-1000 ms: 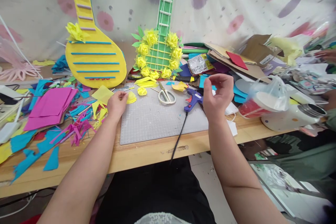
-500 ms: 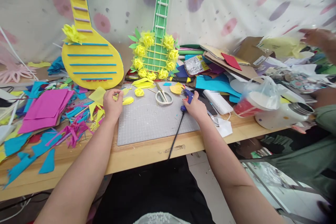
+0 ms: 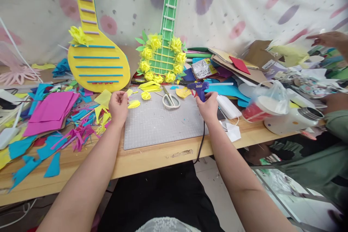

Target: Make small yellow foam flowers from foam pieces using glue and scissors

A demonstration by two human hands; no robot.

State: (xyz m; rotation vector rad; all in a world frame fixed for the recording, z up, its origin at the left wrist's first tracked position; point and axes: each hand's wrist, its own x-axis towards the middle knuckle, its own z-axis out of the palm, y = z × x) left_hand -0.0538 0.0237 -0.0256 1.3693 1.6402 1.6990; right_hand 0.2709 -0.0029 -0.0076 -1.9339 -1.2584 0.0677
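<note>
My right hand (image 3: 208, 108) is wrapped round the handle of a blue hot glue gun (image 3: 199, 87), its nozzle pointing left over the mat. A pale glue stick (image 3: 221, 84) sticks out of its back, and a dark cord hangs below. The fingers of my left hand (image 3: 118, 108) are pinched together at a small yellow paper piece (image 3: 129, 92), partly hidden by them. Close to that hand lie a yellow paper petal (image 3: 134, 104) and a rolled yellow paper flower (image 3: 145, 95). White-handled scissors (image 3: 171, 101) rest on the grey cutting mat (image 3: 160, 127) between my hands.
A yellow paper-covered lute shape (image 3: 99, 65) and a green one ringed with yellow flowers (image 3: 163, 56) lean behind. Coloured scraps and magenta sheets (image 3: 51, 112) cover the left. A bagged cup (image 3: 268, 105), a white jar (image 3: 293, 119) and another person's hand (image 3: 327, 40) are on the right.
My right hand has lifted and turned the glue gun, so it now lies level with its nozzle leftward. My left hand stays pinched in nearly the same place. The view has shifted slightly.
</note>
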